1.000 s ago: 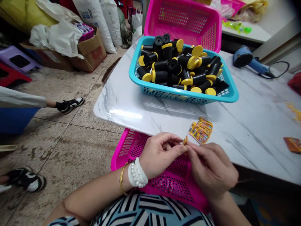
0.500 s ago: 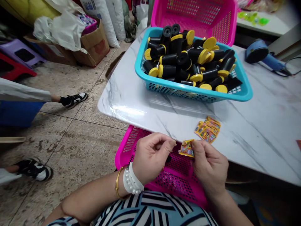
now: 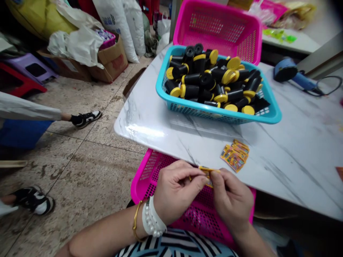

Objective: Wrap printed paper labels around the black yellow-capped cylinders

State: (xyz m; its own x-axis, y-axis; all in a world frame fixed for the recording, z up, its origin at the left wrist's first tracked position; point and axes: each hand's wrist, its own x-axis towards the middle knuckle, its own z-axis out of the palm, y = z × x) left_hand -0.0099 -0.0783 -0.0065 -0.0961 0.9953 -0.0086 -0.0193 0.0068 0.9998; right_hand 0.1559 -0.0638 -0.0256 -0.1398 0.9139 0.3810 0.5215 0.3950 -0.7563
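Note:
A small yellow printed label (image 3: 205,168), perhaps a plastic sleeve, is between my two hands above the pink basket (image 3: 141,178). My right hand (image 3: 233,196) pinches its right end between thumb and forefinger. The thumb and forefinger of my left hand (image 3: 179,189) close on its left side, and these fingers partly hide it. A loose pile of similar yellow labels (image 3: 235,155) lies on the marbled white table (image 3: 284,153), just beyond my right hand.
A blue basket (image 3: 218,116) full of black tubes with yellow caps stands on the table. Behind it leans another pink basket (image 3: 219,26). A blue corded tool (image 3: 297,76) lies at right. Another person's legs and shoes (image 3: 87,119) show at left, near cardboard boxes (image 3: 112,59).
My left hand has come over to the label and now grips its left side. The label has turned nearly edge-on, and my right hand has shifted slightly left. The view has tilted a little.

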